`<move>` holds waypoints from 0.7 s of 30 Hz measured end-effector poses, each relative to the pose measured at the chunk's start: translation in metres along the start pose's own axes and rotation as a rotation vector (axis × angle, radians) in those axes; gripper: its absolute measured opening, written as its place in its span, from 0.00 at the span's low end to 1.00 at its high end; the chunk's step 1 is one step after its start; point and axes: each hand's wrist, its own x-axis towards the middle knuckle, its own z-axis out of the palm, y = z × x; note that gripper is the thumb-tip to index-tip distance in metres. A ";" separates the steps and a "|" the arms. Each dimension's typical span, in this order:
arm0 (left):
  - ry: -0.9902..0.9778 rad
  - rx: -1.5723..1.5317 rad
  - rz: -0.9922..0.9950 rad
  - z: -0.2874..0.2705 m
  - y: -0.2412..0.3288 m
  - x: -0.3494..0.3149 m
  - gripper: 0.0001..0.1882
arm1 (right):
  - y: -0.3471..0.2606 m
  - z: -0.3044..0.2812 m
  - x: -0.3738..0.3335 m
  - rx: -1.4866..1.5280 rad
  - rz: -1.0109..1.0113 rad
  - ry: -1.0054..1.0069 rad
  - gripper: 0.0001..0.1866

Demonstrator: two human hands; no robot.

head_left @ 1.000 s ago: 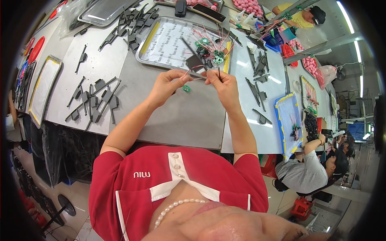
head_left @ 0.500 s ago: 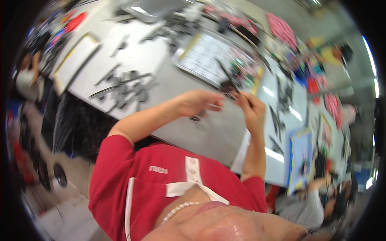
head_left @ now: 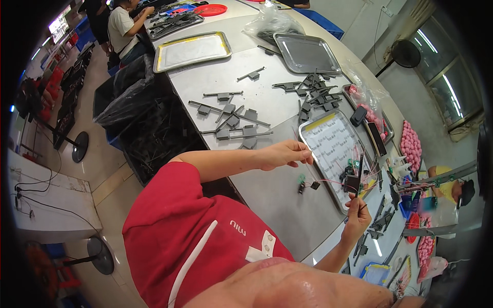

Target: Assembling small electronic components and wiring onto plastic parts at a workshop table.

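My right hand [head_left: 356,218] grips a black plastic part [head_left: 352,182], a square block with a long thin bar, held upright over the tray's near edge. Thin red wires [head_left: 334,181] run from the block leftward to small black components [head_left: 304,187] with a bit of green, which hang or lie over the grey tabletop. My left hand [head_left: 288,155] is up and to the left of the part, thumb and fingers pinched together; what lies between the fingertips, if anything, is too small to name. Beyond the part, a metal tray [head_left: 313,134] lined with printed paper holds green wired components.
Several dark plastic parts [head_left: 231,119] are scattered at the left, with another pile [head_left: 318,92] beyond. Metal trays [head_left: 192,52] and pink bundles [head_left: 410,146] stand farther off. A lined black bin [head_left: 149,128] is beside the table. A person [head_left: 126,28] sits at the far left.
My view has swung left and steadied. My hands have moved apart, with the wired black components now visible between them; the black part stays in my right hand.
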 end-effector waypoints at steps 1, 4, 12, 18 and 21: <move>-0.016 0.070 0.071 -0.005 0.002 0.000 0.14 | 0.000 0.001 0.001 0.000 -0.002 -0.004 0.12; -0.019 0.089 0.219 -0.004 0.010 -0.008 0.11 | -0.002 0.002 0.000 0.045 0.036 -0.030 0.12; -0.123 0.409 0.832 0.019 0.023 -0.023 0.07 | -0.006 0.012 -0.010 0.235 0.121 -0.079 0.13; -0.290 -0.069 0.607 0.040 0.007 0.000 0.12 | -0.006 0.043 -0.021 0.397 0.208 -0.136 0.13; -0.306 -0.164 0.579 0.054 0.003 0.004 0.16 | -0.004 0.051 -0.025 0.431 0.230 -0.168 0.13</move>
